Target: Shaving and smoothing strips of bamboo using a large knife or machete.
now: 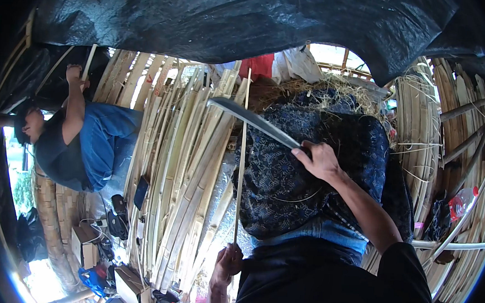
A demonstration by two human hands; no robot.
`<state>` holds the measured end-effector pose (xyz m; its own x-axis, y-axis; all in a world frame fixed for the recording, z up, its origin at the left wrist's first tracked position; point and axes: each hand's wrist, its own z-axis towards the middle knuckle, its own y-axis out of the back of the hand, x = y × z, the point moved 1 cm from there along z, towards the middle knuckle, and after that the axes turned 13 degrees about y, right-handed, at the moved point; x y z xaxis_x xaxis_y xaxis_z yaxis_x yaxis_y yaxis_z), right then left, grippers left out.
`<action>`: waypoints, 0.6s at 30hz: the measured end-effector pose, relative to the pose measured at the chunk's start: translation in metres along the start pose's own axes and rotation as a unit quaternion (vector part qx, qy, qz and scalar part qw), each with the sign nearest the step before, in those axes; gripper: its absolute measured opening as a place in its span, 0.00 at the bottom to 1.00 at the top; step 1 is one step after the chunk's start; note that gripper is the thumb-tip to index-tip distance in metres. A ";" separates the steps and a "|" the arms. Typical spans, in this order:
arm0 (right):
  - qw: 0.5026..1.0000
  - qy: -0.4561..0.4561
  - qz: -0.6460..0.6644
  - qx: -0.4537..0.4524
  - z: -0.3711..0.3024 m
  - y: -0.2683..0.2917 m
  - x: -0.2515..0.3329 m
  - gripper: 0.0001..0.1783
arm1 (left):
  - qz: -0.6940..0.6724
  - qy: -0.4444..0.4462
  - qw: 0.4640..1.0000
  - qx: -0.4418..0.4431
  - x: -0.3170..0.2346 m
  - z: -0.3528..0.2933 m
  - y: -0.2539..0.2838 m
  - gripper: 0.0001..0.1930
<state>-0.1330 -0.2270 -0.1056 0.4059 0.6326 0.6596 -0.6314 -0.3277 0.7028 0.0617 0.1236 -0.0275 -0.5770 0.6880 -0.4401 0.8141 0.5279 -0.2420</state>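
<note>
Gripping a long, curved grey metal blade [267,129] in a closed right hand [321,161], a thin, pale bamboo strip [241,173] in a curled left hand [228,260].
Crossing beside dark-blue patterned cloth [290,182]; cannot tell whether touching. Could nick cloth or left hand through skidding, or split unevenly through twisting.

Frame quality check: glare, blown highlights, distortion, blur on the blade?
Head view: glossy glare on the black tarp; head view: daylight gap at lower left blown to white; head view: fisheye bending toward a black rim; head view: the large knife in the right hand shows no obvious motion blur.
</note>
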 end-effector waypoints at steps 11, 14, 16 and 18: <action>0.865 -0.249 0.398 -0.175 0.004 0.029 -0.009 0.31 | 0.280 -0.068 0.958 -0.003 -0.086 0.028 -0.065 0.26; 0.866 -0.246 0.397 -0.178 0.004 0.035 -0.015 0.31 | 0.299 -0.148 0.942 -0.042 -0.098 0.038 -0.080 0.23; 0.871 -0.242 0.388 -0.179 0.007 0.035 -0.013 0.31 | 0.315 -0.179 0.931 -0.054 -0.095 0.050 -0.081 0.20; 0.887 -0.233 0.363 -0.165 0.007 0.032 -0.016 0.33 | 0.327 -0.211 0.919 -0.068 -0.092 0.055 -0.081 0.17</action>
<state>-0.1554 -0.2526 -0.0917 -0.0059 -0.0456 0.9989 -0.9658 -0.2588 -0.0175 0.0521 -0.0103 -0.0151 0.1331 0.6417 -0.7553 0.9452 0.1471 0.2915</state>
